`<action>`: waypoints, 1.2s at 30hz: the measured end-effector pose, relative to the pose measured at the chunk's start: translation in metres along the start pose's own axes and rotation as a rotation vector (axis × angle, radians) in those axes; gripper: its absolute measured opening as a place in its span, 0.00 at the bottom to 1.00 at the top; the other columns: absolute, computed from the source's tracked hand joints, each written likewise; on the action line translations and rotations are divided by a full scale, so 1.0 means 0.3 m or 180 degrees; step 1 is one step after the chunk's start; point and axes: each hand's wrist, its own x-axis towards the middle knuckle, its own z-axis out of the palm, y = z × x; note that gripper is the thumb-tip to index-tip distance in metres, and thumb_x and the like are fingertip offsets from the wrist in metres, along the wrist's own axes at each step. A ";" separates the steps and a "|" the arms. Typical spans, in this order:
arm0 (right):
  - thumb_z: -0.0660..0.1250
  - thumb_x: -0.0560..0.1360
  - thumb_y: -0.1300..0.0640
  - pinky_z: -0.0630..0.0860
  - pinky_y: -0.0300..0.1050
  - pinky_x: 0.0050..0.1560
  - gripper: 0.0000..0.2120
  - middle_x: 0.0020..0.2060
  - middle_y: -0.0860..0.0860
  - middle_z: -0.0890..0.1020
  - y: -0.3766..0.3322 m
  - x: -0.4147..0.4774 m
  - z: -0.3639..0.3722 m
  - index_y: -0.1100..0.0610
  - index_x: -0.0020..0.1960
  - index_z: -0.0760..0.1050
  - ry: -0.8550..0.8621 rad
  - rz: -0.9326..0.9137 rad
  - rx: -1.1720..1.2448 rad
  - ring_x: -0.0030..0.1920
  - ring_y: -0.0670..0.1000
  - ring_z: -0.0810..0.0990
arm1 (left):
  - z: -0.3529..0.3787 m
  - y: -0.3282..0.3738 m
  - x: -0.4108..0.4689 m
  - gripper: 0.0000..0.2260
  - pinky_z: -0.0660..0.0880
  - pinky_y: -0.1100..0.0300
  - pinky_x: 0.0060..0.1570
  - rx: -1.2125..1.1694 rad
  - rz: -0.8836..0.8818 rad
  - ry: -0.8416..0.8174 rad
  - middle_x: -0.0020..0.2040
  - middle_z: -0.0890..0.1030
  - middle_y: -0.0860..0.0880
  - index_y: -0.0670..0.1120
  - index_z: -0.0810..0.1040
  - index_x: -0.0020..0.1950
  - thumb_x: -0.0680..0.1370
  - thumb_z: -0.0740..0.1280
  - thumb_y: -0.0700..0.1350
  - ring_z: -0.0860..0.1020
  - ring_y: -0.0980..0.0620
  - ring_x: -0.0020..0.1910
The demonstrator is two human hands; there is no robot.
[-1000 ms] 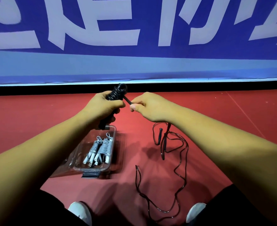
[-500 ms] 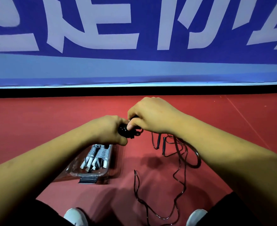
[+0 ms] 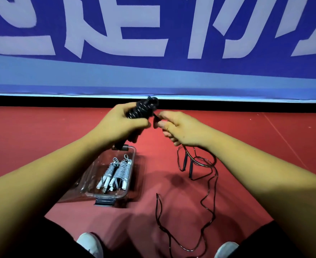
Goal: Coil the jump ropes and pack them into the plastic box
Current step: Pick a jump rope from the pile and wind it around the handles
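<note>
Got my left grip [image 3: 121,125] clenched round the black coiled jump rope [image 3: 142,108], right grip [image 3: 181,129] pinching its loose cord [image 3: 155,116], by the plastic box [image 3: 133,164] of grey coiled ropes [image 3: 120,172].

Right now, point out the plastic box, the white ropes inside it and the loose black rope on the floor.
plastic box [image 3: 105,196], head view, front rim.
white ropes [image 3: 119,172], head view, middle of the coiled bundle.
loose black rope [image 3: 184,162], head view, one of its handles.

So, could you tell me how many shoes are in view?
2: the left shoe at the bottom edge below the plastic box, the right shoe beside the loose rope.
</note>
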 end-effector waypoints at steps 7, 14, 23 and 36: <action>0.53 0.83 0.59 0.65 0.35 0.31 0.09 0.33 0.46 0.71 -0.021 0.008 0.041 0.57 0.53 0.72 -0.0228 0.0040 -0.1048 0.31 0.46 0.68 | -0.045 -0.072 0.055 0.05 0.66 0.60 0.26 0.0070 -0.0796 0.0545 0.27 0.73 0.45 0.44 0.76 0.39 0.72 0.70 0.36 0.68 0.48 0.24; 0.55 0.83 0.55 0.65 0.47 0.37 0.12 0.39 0.54 0.76 -0.074 -0.014 0.046 0.61 0.50 0.73 -0.0408 0.0127 -0.1736 0.38 0.55 0.71 | -0.014 -0.116 0.079 0.03 0.65 0.64 0.21 0.0559 -0.0850 0.0441 0.28 0.76 0.46 0.47 0.78 0.42 0.72 0.70 0.39 0.69 0.49 0.22; 0.60 0.80 0.50 0.72 0.47 0.43 0.09 0.45 0.50 0.82 -0.064 -0.058 0.015 0.50 0.53 0.78 -0.0362 -0.0464 -0.2950 0.47 0.57 0.79 | 0.018 -0.129 0.054 0.12 0.78 0.60 0.36 0.2939 -0.0604 -0.1047 0.38 0.83 0.55 0.55 0.80 0.52 0.69 0.73 0.48 0.83 0.53 0.34; 0.67 0.77 0.47 0.62 0.39 0.28 0.12 0.25 0.46 0.73 -0.006 -0.011 -0.041 0.53 0.41 0.83 0.0024 0.0112 -0.0295 0.25 0.47 0.65 | 0.029 -0.046 -0.027 0.13 0.72 0.62 0.31 0.1027 0.0365 -0.1384 0.37 0.81 0.45 0.50 0.82 0.51 0.67 0.72 0.48 0.74 0.55 0.30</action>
